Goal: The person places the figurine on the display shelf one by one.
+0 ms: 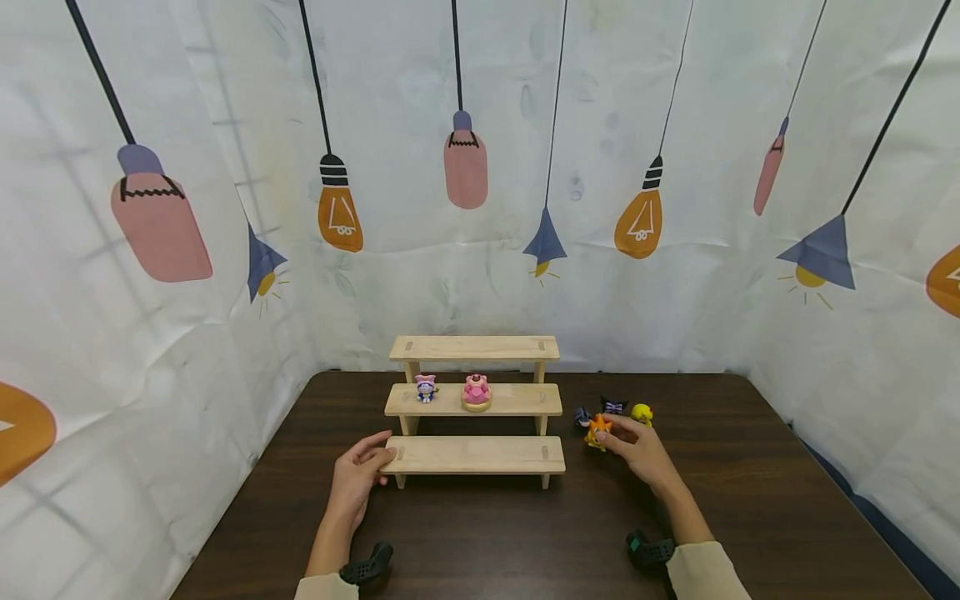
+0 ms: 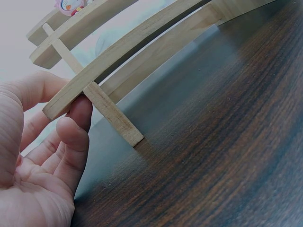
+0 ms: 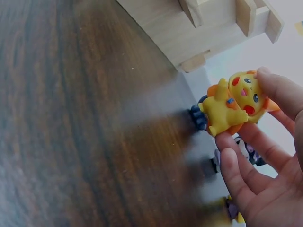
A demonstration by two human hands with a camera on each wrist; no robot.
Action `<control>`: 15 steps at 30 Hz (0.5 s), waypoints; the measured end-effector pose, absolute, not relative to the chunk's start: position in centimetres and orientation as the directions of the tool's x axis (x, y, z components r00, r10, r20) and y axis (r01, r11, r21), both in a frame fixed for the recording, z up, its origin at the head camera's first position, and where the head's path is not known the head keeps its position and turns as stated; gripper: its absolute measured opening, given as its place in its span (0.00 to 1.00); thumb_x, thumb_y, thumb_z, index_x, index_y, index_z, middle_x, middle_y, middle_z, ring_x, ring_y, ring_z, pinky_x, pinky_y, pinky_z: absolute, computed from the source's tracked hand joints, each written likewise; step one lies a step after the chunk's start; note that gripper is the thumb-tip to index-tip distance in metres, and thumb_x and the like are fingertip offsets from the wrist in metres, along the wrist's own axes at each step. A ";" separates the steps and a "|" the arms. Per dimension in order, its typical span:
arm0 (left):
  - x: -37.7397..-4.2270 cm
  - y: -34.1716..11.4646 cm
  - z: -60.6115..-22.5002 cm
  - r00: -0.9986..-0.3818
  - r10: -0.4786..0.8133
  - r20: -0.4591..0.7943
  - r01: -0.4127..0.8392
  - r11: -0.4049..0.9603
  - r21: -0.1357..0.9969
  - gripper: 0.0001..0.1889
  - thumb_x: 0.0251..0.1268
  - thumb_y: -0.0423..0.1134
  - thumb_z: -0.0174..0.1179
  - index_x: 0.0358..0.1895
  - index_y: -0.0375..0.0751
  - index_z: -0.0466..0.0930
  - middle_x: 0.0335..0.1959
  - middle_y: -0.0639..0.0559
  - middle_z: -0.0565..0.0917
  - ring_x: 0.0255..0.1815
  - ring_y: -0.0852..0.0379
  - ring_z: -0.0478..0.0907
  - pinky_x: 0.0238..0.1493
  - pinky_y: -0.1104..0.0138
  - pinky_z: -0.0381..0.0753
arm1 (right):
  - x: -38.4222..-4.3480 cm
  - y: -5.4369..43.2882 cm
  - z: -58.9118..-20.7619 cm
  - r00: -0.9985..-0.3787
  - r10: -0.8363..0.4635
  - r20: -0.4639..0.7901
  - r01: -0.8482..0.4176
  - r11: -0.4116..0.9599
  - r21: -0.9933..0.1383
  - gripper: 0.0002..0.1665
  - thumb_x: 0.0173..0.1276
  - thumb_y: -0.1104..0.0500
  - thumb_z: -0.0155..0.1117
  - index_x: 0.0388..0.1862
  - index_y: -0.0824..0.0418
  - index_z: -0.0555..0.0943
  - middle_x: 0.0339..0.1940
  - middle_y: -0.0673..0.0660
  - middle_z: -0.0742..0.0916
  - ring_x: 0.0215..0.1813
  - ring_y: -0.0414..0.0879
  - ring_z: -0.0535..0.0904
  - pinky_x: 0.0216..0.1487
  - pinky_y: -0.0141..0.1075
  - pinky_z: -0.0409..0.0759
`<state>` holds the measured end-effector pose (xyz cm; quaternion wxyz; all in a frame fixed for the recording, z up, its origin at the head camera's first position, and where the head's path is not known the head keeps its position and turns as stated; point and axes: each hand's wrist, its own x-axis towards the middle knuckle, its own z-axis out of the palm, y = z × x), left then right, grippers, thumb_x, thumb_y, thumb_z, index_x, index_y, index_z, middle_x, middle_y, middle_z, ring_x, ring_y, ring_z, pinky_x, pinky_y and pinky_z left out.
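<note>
A three-tier wooden display stand (image 1: 480, 450) stands on the dark table. My left hand (image 1: 358, 477) grips the left end of its lowest step, thumb above and fingers below in the left wrist view. To the right of the stand, my right hand (image 1: 637, 450) pinches a yellow Pikachu figurine (image 3: 232, 101) with an orange hood, between thumb and fingertips. On the middle step sit a blue-and-white figurine with a pink top (image 1: 425, 388) and a pink figurine on a round base (image 1: 476, 393). Around the right hand are a black-and-purple figurine (image 1: 613, 406), a dark blue one (image 1: 582, 417) and a yellow one (image 1: 642, 413).
A white cloth backdrop (image 1: 405, 292) printed with hanging lamps surrounds the dark wood table (image 1: 480, 542) at the back and both sides. Black wrist straps (image 1: 367, 567) are on both arms.
</note>
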<state>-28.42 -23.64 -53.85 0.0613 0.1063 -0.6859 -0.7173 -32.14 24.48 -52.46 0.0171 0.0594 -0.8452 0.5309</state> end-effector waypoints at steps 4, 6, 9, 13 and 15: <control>-28.4 -23.6 -53.8 -0.970 -0.235 -0.070 -0.061 -0.047 0.997 0.26 0.67 0.35 0.68 0.67 0.33 0.76 0.34 0.59 0.88 0.28 0.62 0.79 0.28 0.70 0.79 | -32.1 24.5 -52.1 -0.993 -0.082 0.090 -0.117 0.430 -0.895 0.32 0.72 0.47 0.68 0.70 0.59 0.77 0.62 0.66 0.83 0.52 0.49 0.83 0.49 0.38 0.85; -28.5 -23.6 -53.8 -0.970 -0.234 -0.070 -0.061 -0.045 0.997 0.26 0.67 0.35 0.68 0.67 0.33 0.76 0.34 0.60 0.88 0.28 0.62 0.79 0.28 0.70 0.79 | -32.1 24.6 -52.0 -0.993 -0.080 0.088 -0.114 0.426 -0.898 0.31 0.72 0.47 0.68 0.70 0.58 0.78 0.62 0.65 0.83 0.51 0.50 0.83 0.49 0.40 0.86; -28.5 -23.7 -53.9 -0.970 -0.233 -0.069 -0.060 -0.045 0.997 0.26 0.67 0.35 0.68 0.67 0.33 0.76 0.33 0.60 0.88 0.28 0.62 0.79 0.28 0.71 0.79 | -32.1 24.6 -51.7 -0.992 -0.090 0.091 -0.121 0.425 -0.897 0.31 0.73 0.47 0.68 0.70 0.58 0.78 0.61 0.66 0.83 0.52 0.52 0.83 0.50 0.42 0.86; -28.5 -23.7 -54.0 -0.971 -0.232 -0.066 -0.057 -0.046 0.997 0.27 0.67 0.34 0.68 0.67 0.32 0.76 0.33 0.61 0.88 0.28 0.62 0.79 0.28 0.71 0.79 | -32.0 24.4 -51.2 -0.991 -0.086 0.101 -0.129 0.433 -0.892 0.31 0.72 0.48 0.68 0.70 0.58 0.78 0.60 0.65 0.83 0.53 0.53 0.82 0.51 0.40 0.85; -28.5 -23.7 -54.0 -0.970 -0.232 -0.066 -0.056 -0.046 0.997 0.27 0.67 0.34 0.68 0.67 0.32 0.76 0.33 0.61 0.88 0.28 0.62 0.79 0.28 0.71 0.79 | -31.8 24.3 -50.8 -0.991 -0.085 0.106 -0.132 0.437 -0.890 0.31 0.72 0.48 0.68 0.70 0.59 0.78 0.59 0.65 0.84 0.53 0.53 0.82 0.51 0.40 0.85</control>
